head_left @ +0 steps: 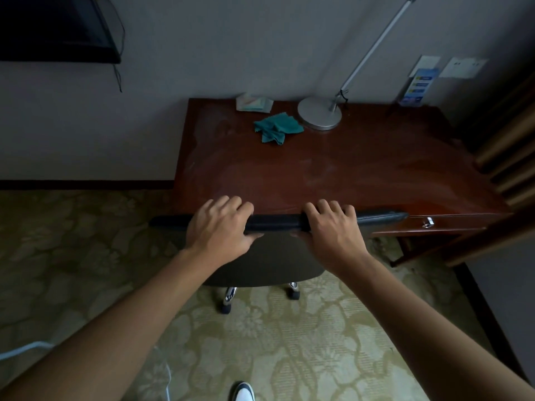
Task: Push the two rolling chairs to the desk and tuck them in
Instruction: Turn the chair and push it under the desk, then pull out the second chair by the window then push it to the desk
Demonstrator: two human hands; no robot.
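Note:
A black rolling chair (278,256) stands against the front edge of the reddish-brown wooden desk (333,169), its seat hidden under the desktop. The padded top of its backrest runs along the desk edge. My left hand (220,230) grips that top edge left of centre, fingers curled over it. My right hand (333,230) grips it right of centre in the same way. Two chrome legs with black casters (227,305) show below the backrest on the carpet. Only one chair is in sight.
On the desk lie a teal cloth (276,127), a pale packet (253,102) and a silver lamp base (320,112). A drawer with a key (428,222) is at the desk's right. Wooden slats (509,157) stand right; patterned carpet (86,256) spreads left.

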